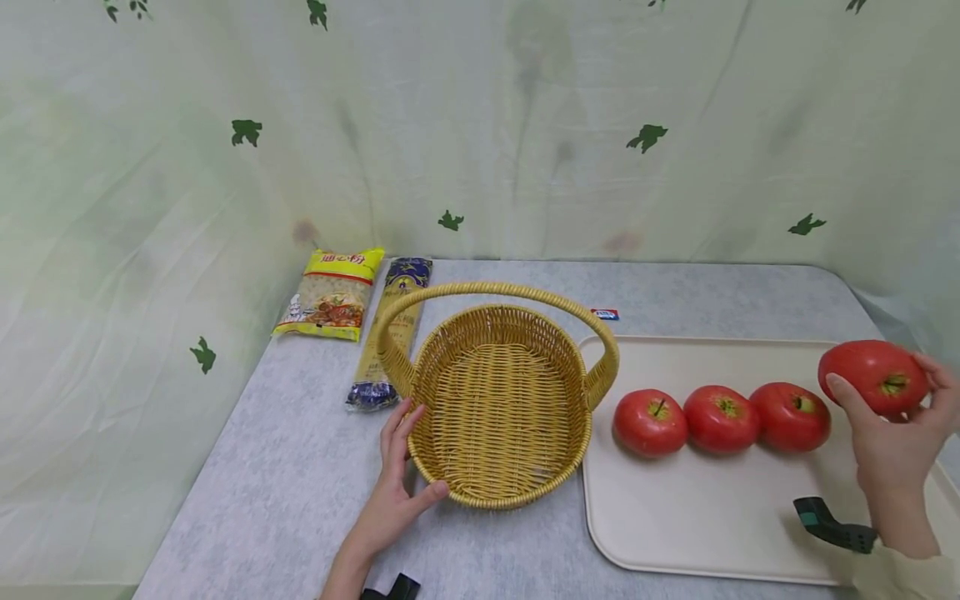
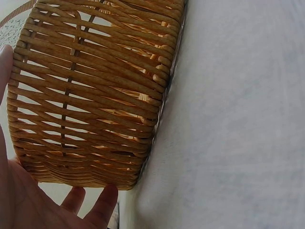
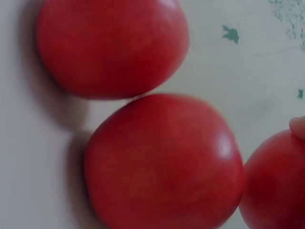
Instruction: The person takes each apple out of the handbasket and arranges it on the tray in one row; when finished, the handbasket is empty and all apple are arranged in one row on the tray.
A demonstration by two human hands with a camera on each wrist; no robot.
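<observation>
A round wicker basket (image 1: pixel 498 417) with an arched handle stands on the table, its inside bare. My left hand (image 1: pixel 397 479) rests against the basket's near left side, fingers and thumb spread along the rim. The left wrist view shows the woven wall (image 2: pixel 90 95) close up beside that hand (image 2: pixel 28 200). At the right, my right hand (image 1: pixel 900 433) grips a red apple (image 1: pixel 873 377), lifted above the tray. Three more red apples, left (image 1: pixel 650 422), middle (image 1: pixel 722 419) and right (image 1: pixel 791 417), sit in a row on the tray (image 1: pixel 697 517).
Behind the basket's left side lie a yellow food packet (image 1: pixel 332 296) and a long noodle-like packet (image 1: pixel 382 350), partly behind the handle. A small red and blue wrapper (image 1: pixel 604 314) lies behind the tray. A pale curtain (image 1: pixel 480 125) closes off the back.
</observation>
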